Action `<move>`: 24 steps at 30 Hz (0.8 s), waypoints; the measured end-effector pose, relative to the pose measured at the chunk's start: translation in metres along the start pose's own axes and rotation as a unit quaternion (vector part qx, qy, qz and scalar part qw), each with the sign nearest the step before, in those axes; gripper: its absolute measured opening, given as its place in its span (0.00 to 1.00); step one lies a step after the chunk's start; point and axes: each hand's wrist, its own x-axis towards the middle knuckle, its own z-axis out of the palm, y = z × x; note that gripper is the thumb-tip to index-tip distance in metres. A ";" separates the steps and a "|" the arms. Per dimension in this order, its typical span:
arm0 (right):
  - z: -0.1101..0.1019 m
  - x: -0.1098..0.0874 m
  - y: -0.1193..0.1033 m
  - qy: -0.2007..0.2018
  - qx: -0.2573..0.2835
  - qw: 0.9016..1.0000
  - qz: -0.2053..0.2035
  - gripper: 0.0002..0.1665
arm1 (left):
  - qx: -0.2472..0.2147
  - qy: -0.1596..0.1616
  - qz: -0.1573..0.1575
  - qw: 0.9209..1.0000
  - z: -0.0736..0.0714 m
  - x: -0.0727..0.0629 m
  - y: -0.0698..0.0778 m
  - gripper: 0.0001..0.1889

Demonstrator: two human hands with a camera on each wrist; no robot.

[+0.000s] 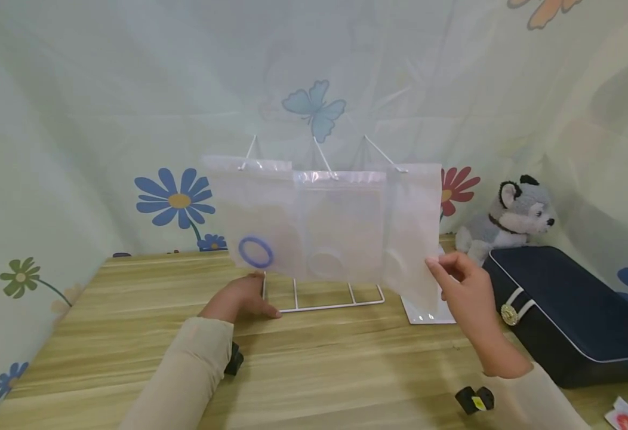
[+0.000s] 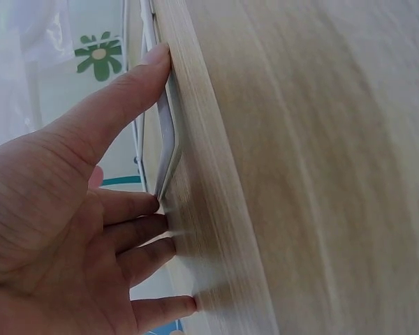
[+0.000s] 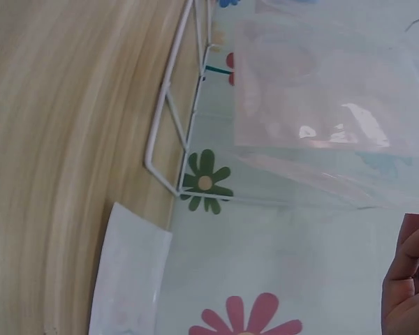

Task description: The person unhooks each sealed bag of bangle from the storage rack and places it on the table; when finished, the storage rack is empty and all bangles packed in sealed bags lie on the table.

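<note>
A white wire display rack (image 1: pixel 330 307) stands on the table, and three translucent plastic bags hang from its hooks. A blue ring (image 1: pixel 256 252) shows through the left bag (image 1: pixel 260 206); a pale round shape is visible in the middle bag (image 1: pixel 341 224). My left hand (image 1: pixel 239 297) holds the rack's front left corner, thumb along the wire and fingertips down at the table in the left wrist view. With thumb and forefinger, my right hand (image 1: pixel 467 289) pinches the outer edge of the right bag (image 1: pixel 416 209). Only part of that hand appears in the right wrist view.
A flat white packet (image 1: pixel 427 315) lies beside the rack on the right. Beyond it are a dark case (image 1: pixel 577 298) with a white trim and a grey plush dog (image 1: pixel 518 209). A flowered curtain (image 1: pixel 185 77) hangs behind the wooden table (image 1: pixel 314 370).
</note>
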 end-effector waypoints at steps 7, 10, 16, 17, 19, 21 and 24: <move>-0.012 -0.012 -0.013 0.006 0.005 1.000 0.006 0.15 | 0.004 -0.002 -0.001 1.000 0.001 0.001 -0.001 0.58; -0.016 -0.016 -0.018 0.016 0.012 1.000 -0.001 0.13 | 0.006 -0.005 -0.003 1.000 0.000 0.001 -0.001 0.58; -0.025 -0.024 -0.029 0.027 0.036 0.999 -0.031 0.08 | 0.009 -0.006 0.000 1.000 0.001 0.003 -0.001 0.59; -0.026 -0.025 -0.031 0.028 0.038 0.998 -0.035 0.08 | 0.009 -0.005 0.002 1.000 0.001 0.003 -0.001 0.59; -0.029 -0.026 -0.034 0.034 0.037 0.998 -0.041 0.06 | 0.007 -0.002 0.005 1.000 0.001 0.003 -0.001 0.59; -0.030 -0.027 -0.037 0.043 0.042 0.997 -0.045 0.04 | 0.005 0.002 0.007 1.000 0.002 0.003 -0.002 0.59; -0.033 -0.027 -0.041 0.053 0.048 0.996 -0.052 0.01 | 0.005 0.005 0.007 1.000 0.001 0.003 -0.002 0.58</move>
